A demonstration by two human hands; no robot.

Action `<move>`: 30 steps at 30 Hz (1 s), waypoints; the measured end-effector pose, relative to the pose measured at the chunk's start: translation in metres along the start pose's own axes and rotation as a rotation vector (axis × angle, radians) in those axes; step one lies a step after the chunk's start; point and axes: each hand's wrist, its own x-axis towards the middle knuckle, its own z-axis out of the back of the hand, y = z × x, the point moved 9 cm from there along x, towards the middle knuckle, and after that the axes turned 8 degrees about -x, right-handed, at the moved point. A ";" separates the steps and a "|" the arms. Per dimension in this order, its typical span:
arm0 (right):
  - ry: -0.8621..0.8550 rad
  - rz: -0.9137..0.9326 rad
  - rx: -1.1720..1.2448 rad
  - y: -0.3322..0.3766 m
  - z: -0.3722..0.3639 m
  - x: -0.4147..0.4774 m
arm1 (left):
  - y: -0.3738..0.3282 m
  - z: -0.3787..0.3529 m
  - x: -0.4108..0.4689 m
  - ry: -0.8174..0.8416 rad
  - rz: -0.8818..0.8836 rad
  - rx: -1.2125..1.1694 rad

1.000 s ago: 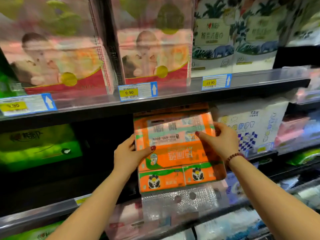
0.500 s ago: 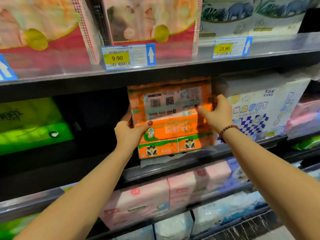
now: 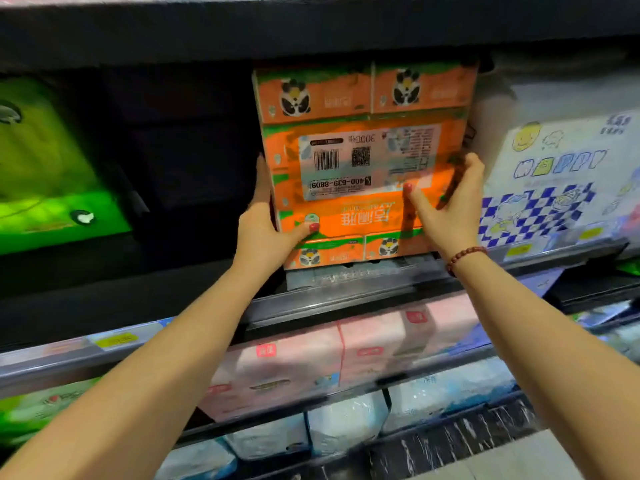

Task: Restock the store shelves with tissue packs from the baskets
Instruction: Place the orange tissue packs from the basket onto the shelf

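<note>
An orange tissue pack (image 3: 360, 216) with panda pictures and a barcode label stands upside down on the middle shelf (image 3: 346, 299), its lower edge at the shelf's front lip. My left hand (image 3: 266, 223) clasps its left side, thumb on the front. On the pack's right side my right hand (image 3: 446, 206) grips it, fingers around the edge and thumb on the front. No basket is in view.
A dark gap lies left of the orange pack, then a green pack (image 3: 52, 174). A white pack with blue checks (image 3: 554, 181) sits right against it. Pink packs (image 3: 311, 365) fill the shelf below, white-blue packs (image 3: 346, 424) the lowest. An upper shelf edge (image 3: 311, 26) overhangs.
Both hands have pushed the orange pack up and back into the shelf slot; it now stands more upright. The view has dropped, so the upper shelf's price tags are gone.
</note>
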 end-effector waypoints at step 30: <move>0.181 0.230 -0.618 0.004 -0.017 -0.007 | -0.003 -0.034 -0.003 0.171 -0.089 0.337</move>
